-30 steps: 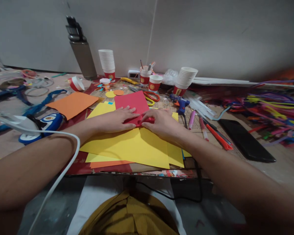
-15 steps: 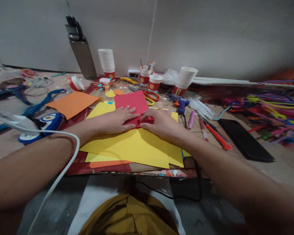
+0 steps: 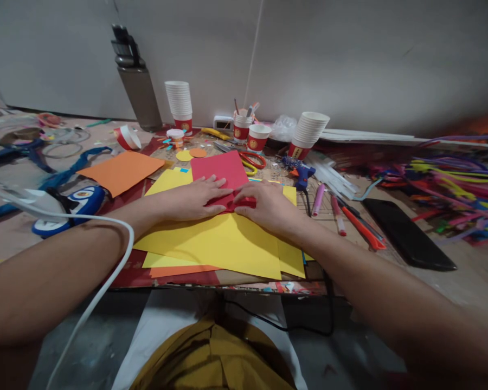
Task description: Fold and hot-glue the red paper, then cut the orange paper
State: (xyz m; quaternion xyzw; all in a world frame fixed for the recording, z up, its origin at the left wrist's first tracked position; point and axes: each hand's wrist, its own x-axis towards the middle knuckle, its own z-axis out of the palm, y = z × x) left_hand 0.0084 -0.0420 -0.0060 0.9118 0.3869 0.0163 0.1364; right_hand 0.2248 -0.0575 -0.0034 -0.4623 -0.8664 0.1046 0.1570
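A red sheet of paper (image 3: 219, 165) lies on top of a stack of yellow paper (image 3: 211, 246). My left hand (image 3: 201, 197) rests flat across the red sheet's left and lower part, fingers stretched out and holding nothing. On its lower right part is my right hand (image 3: 264, 203), with fingers bent and fingertips touching the paper. Red shows in the gap between its thumb and forefinger. The fingertips of both hands nearly meet. Both hands hide much of the red sheet's lower part, so I cannot tell whether it is folded there.
An orange sheet (image 3: 122, 170) and a blue-and-white object (image 3: 83, 203) lie left. Behind are a bottle (image 3: 140, 95), stacked paper cups (image 3: 179, 100) and red-handled scissors (image 3: 254, 158). Rightward are a glue gun (image 3: 303, 174), markers (image 3: 318, 199), a black phone (image 3: 406, 233) and pipe cleaners (image 3: 467, 189).
Both hands stay on the red sheet with almost the same pose. The whole view has shifted very slightly.
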